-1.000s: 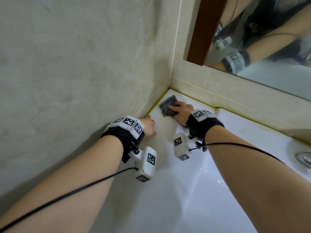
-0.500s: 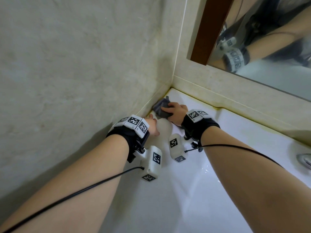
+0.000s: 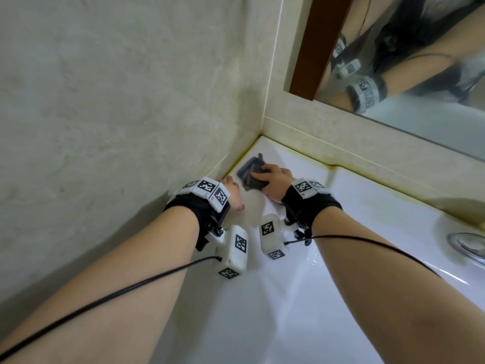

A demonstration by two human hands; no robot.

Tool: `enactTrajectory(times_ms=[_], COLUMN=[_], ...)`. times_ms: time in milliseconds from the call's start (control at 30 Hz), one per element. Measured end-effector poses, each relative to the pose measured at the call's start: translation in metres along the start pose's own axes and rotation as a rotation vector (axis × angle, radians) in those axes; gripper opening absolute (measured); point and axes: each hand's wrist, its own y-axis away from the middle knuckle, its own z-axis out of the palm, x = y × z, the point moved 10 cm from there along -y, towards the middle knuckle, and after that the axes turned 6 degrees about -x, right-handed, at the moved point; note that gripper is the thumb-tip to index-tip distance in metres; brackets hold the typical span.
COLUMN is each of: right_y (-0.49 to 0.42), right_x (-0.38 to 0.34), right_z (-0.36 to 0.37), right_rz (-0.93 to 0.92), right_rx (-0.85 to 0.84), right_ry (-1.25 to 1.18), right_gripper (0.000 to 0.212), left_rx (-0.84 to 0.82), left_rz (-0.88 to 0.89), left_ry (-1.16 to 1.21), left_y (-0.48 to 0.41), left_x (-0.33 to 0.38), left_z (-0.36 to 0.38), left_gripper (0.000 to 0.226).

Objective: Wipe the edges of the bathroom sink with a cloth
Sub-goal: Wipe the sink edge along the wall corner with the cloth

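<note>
A small dark grey cloth (image 3: 251,172) lies bunched on the white sink's flat rim (image 3: 288,161), close to the back left corner where the two walls meet. My right hand (image 3: 273,183) presses down on the cloth with its fingers curled over it. My left hand (image 3: 234,195) rests on the rim's left edge beside the wall, just left of the cloth, mostly hidden behind its marker wristband; it holds nothing that I can see.
Beige tiled walls (image 3: 118,101) close the left and back sides. A mirror (image 3: 409,56) with a brown frame hangs above the back ledge. A chrome fitting (image 3: 467,244) sits at the right edge. Yellowish grime lines the seam along the walls.
My right hand slid the cloth left into the corner against the side wall, then back a little to the right. The left hand stayed on the rim.
</note>
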Motion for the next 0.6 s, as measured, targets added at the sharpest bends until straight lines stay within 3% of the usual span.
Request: enactTrajectory(times_ms=[100, 300, 400, 600], right_y=[0.002, 0.012, 0.014, 0.025], right_x=[0.003, 0.062, 0.061, 0.031], right_z=[-0.003, -0.043, -0.039, -0.01], right_rz=[-0.026, 0.131, 0.154, 0.031], right_rx=[-0.033, 0.035, 0.02, 0.013], right_ry=[0.053, 0.075, -0.016, 0.035], right_gripper=[0.05, 0.048, 0.047, 0.049], left_rx=[0.004, -0.02, -0.02, -0.003], left_rz=[-0.007, -0.016, -0.02, -0.029], left_ry=[-0.017, -0.027, -0.036, -0.047], left_y=[0.002, 0.003, 0.004, 0.005], left_x=[0.001, -0.002, -0.002, 0.0], left_z=[0.001, 0.006, 0.007, 0.007], left_gripper=[0.067, 0.071, 0.07, 0.069])
